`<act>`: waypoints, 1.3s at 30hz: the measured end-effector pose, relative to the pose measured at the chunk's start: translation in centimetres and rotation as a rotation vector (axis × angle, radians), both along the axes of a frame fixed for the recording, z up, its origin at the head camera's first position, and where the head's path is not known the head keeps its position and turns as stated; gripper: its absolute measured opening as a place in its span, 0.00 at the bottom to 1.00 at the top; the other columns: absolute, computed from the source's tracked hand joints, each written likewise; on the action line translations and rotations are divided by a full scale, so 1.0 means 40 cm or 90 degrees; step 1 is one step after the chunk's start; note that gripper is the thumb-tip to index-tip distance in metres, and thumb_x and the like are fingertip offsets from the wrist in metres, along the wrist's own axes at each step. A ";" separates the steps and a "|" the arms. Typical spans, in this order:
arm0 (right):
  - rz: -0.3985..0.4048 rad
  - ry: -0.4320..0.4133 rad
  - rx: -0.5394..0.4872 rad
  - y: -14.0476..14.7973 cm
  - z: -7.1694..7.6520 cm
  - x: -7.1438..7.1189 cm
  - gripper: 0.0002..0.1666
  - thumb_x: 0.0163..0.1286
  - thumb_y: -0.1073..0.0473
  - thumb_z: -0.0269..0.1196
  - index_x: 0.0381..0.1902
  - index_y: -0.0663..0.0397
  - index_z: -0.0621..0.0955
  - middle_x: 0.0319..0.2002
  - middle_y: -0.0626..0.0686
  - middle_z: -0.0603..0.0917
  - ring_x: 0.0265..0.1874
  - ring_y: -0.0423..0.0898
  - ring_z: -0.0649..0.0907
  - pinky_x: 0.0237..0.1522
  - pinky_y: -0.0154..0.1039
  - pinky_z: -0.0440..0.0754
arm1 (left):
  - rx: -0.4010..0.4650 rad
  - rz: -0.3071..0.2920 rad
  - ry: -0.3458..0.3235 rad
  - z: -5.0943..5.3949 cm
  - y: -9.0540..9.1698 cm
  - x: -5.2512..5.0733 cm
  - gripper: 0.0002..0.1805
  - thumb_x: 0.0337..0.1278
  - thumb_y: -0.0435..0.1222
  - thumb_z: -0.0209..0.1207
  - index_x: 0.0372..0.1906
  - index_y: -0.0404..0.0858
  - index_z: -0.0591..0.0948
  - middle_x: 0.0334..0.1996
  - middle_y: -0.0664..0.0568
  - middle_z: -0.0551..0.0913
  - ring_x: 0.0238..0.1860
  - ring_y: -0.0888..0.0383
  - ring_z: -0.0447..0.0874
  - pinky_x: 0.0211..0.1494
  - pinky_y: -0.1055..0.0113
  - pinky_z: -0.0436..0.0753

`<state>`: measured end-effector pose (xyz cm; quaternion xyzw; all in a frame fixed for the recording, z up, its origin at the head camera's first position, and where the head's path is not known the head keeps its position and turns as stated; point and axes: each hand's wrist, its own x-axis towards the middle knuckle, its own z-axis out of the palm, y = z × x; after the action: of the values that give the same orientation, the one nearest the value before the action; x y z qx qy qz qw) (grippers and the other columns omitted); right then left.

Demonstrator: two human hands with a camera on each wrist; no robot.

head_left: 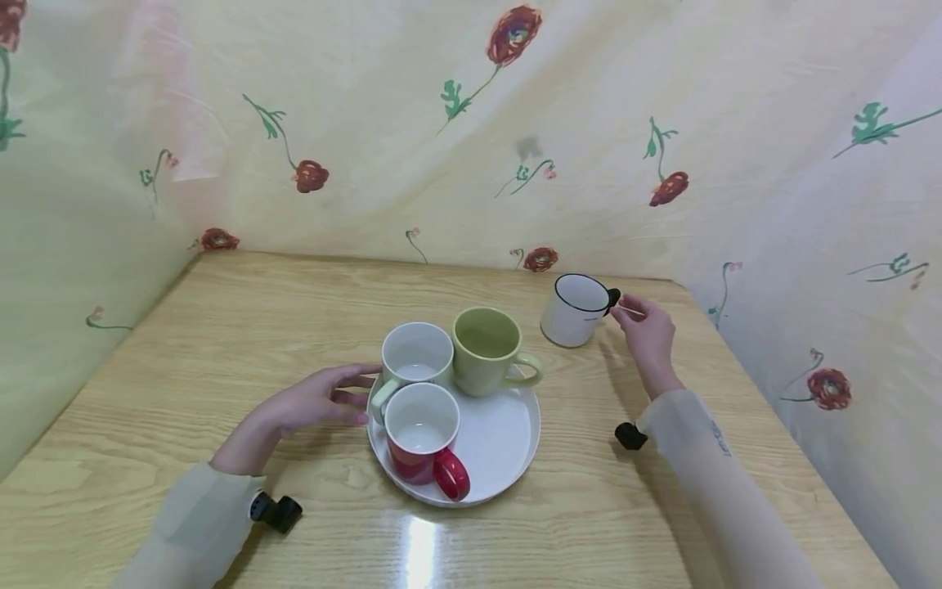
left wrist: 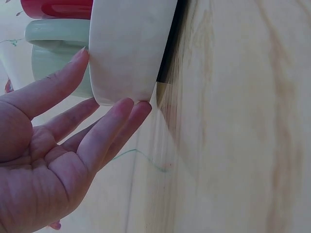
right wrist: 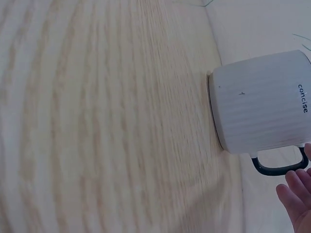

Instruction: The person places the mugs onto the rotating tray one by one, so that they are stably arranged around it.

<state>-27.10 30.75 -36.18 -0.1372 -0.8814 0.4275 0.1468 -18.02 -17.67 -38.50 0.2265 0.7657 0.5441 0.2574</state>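
Observation:
A round white tray (head_left: 500, 442) holds three mugs: a light green-handled mug with a white inside (head_left: 417, 348), a red mug (head_left: 419, 433) with its handle toward the front right, and an olive green mug (head_left: 486, 360). My left hand (head_left: 320, 401) touches the tray's left side; in the left wrist view its thumb (left wrist: 58, 85) and fingertips (left wrist: 141, 109) rest against the rim wall. At the back right, my right hand (head_left: 651, 331) pinches the black handle (right wrist: 277, 170) of a white mug (head_left: 574, 315) marked "concise". Its base is at the tabletop; I cannot tell whether it touches.
The wooden table (head_left: 257, 327) runs back to a flower-patterned cloth (head_left: 397, 147), which also rises along the left and right sides. A bright reflection lies on the table in front of the tray. Black camera mounts (head_left: 275, 511) stick out from both wrists.

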 end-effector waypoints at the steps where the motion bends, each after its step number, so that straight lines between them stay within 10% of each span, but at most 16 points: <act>1: 0.006 -0.002 -0.002 0.001 0.000 -0.003 0.28 0.70 0.55 0.60 0.66 0.57 0.73 0.63 0.56 0.78 0.59 0.50 0.81 0.47 0.23 0.81 | 0.002 -0.001 -0.002 0.000 0.000 0.000 0.39 0.59 0.31 0.62 0.73 0.31 0.58 0.69 0.27 0.62 0.65 0.33 0.70 0.61 0.54 0.81; 7: 0.044 -0.011 0.005 -0.003 0.007 -0.016 0.31 0.73 0.58 0.56 0.71 0.59 0.65 0.68 0.59 0.71 0.66 0.55 0.74 0.66 0.48 0.74 | 0.005 0.000 -0.011 -0.002 -0.001 -0.001 0.40 0.58 0.31 0.63 0.73 0.32 0.58 0.69 0.27 0.62 0.66 0.33 0.69 0.61 0.53 0.81; 12: 0.055 0.001 0.033 -0.003 0.007 -0.030 0.30 0.73 0.61 0.55 0.71 0.61 0.65 0.67 0.62 0.71 0.67 0.57 0.72 0.68 0.49 0.71 | 0.005 -0.001 -0.009 -0.003 0.000 -0.002 0.40 0.58 0.31 0.63 0.73 0.32 0.58 0.69 0.27 0.61 0.66 0.32 0.69 0.61 0.53 0.81; 30: 0.003 0.033 -0.041 0.004 -0.014 -0.011 0.27 0.70 0.54 0.61 0.64 0.58 0.74 0.62 0.58 0.78 0.62 0.51 0.78 0.62 0.37 0.77 | 0.002 0.004 -0.012 -0.002 0.000 -0.001 0.40 0.57 0.29 0.63 0.73 0.31 0.58 0.69 0.27 0.62 0.64 0.33 0.71 0.59 0.55 0.82; 39: -0.028 0.051 -0.086 0.004 -0.032 0.020 0.26 0.65 0.52 0.66 0.59 0.55 0.79 0.38 0.33 0.82 0.37 0.22 0.77 0.41 0.17 0.74 | -0.001 0.007 -0.014 0.000 0.003 -0.001 0.40 0.57 0.29 0.63 0.73 0.32 0.59 0.69 0.28 0.62 0.64 0.33 0.72 0.59 0.55 0.82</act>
<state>-26.31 30.91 -37.46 -0.1487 -0.8409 0.4876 0.1818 -18.06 -17.54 -38.50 0.2164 0.7645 0.5472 0.2631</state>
